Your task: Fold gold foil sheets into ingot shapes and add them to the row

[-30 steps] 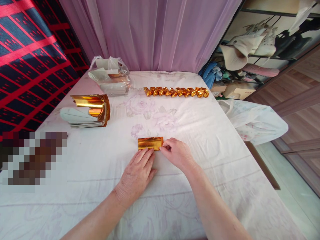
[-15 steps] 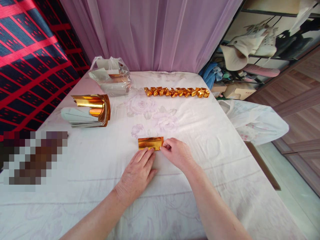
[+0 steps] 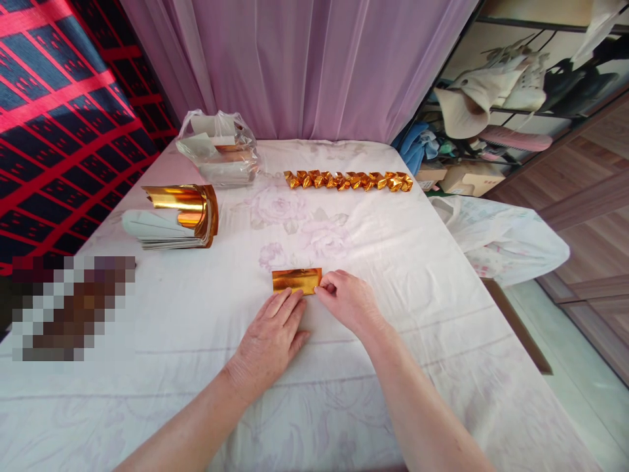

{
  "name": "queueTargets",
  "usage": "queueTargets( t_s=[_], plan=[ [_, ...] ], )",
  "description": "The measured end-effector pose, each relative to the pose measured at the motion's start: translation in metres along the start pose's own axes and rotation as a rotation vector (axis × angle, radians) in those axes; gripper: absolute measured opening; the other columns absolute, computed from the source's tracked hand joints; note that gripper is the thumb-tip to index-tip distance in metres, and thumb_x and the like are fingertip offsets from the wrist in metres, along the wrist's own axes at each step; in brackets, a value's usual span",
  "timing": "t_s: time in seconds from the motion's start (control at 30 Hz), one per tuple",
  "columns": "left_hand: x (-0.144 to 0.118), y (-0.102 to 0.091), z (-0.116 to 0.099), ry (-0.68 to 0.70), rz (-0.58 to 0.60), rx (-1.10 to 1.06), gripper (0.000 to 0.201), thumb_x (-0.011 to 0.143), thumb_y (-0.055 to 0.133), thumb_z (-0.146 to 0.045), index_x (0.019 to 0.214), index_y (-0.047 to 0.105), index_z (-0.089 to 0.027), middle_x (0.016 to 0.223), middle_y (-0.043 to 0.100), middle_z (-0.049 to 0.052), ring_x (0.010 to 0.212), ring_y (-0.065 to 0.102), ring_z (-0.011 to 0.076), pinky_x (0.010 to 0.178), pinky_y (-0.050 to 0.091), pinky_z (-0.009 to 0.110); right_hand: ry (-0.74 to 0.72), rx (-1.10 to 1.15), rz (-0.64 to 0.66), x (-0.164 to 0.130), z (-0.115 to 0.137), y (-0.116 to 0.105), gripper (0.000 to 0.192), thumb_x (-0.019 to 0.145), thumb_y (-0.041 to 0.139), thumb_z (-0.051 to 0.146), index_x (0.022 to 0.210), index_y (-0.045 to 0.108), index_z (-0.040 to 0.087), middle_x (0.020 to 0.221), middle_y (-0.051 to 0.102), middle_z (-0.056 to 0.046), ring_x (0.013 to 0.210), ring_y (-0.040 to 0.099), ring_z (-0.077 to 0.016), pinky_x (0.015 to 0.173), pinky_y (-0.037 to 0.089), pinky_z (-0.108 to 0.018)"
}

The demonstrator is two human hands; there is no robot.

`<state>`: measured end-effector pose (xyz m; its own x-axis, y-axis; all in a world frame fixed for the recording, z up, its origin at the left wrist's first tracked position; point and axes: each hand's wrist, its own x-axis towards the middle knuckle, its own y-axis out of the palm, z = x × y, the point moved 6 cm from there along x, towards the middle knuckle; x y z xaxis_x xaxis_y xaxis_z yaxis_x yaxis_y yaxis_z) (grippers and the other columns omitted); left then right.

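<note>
Centrally, toward the near half of the cloth-covered table (image 3: 442,367), lies the folded gold foil strip (image 3: 297,280), its long side parallel to the near edge. Your left hand (image 3: 269,341) rests flat and open, palm down, its fingertips (image 3: 289,300) pressing on the strip's near edge; it grips nothing. Your right hand (image 3: 348,303) is curled, thumb and forefinger pinched on the strip's right end.

Toward the far edge runs a row of finished gold folded pieces (image 3: 348,180), well apart from the hands. At the far left corner sits a clear plastic bag (image 3: 219,147) of paper, and along the left edge, nearer to you, a stack of gold foil sheets (image 3: 171,216) with its top leaves curled back. A pixelated patch (image 3: 71,308) covers the near left side. Beyond the right edge a white cloth (image 3: 506,239) drapes over something, hidden beneath it.

To make this fold well, judging from the grip:
- Keep the left fingertips spread along the near edge so the foil cannot slide on the cloth.
- Line up the right end squarely before pressing; foil likely holds a wrong crease for good.
- Run the crease with firm pressure, since the soft cloth underneath probably gives little backing.
- Match the proportions of the finished row.
</note>
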<state>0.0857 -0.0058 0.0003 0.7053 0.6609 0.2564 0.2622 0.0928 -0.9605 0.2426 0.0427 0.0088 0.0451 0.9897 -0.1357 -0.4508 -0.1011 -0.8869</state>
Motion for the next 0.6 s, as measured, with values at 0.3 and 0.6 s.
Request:
queueTargets(
  t_s=[0.3,0.6],
  plan=[
    [0.0006,0.0003,-0.0008,-0.009,-0.012,0.006,0.045,0.1,0.045,-0.038,0.131,0.058,-0.007,0.139,0.058,0.016,0.133,0.049,0.0315,0.112,0.04,0.048,0.005,-0.005,-0.011,0.0,0.0003,-0.0001,0.012,0.086,0.062,0.028,0.077,0.067,0.022,0.081,0.067,0.0,0.069,0.057,-0.0131,0.062,0.031,-0.026],
    [0.0001,0.0015,0.0005,-0.029,-0.012,-0.022,0.045,0.1,0.043,-0.038,0.132,0.057,-0.008,0.14,0.056,0.017,0.134,0.048,0.0309,0.113,0.039,0.05,0.017,-0.027,-0.011,-0.0005,0.0014,-0.0005,0.012,0.086,0.06,0.029,0.078,0.067,0.023,0.082,0.067,0.0,0.07,0.057,-0.0134,0.061,0.032,-0.026]
  ],
)
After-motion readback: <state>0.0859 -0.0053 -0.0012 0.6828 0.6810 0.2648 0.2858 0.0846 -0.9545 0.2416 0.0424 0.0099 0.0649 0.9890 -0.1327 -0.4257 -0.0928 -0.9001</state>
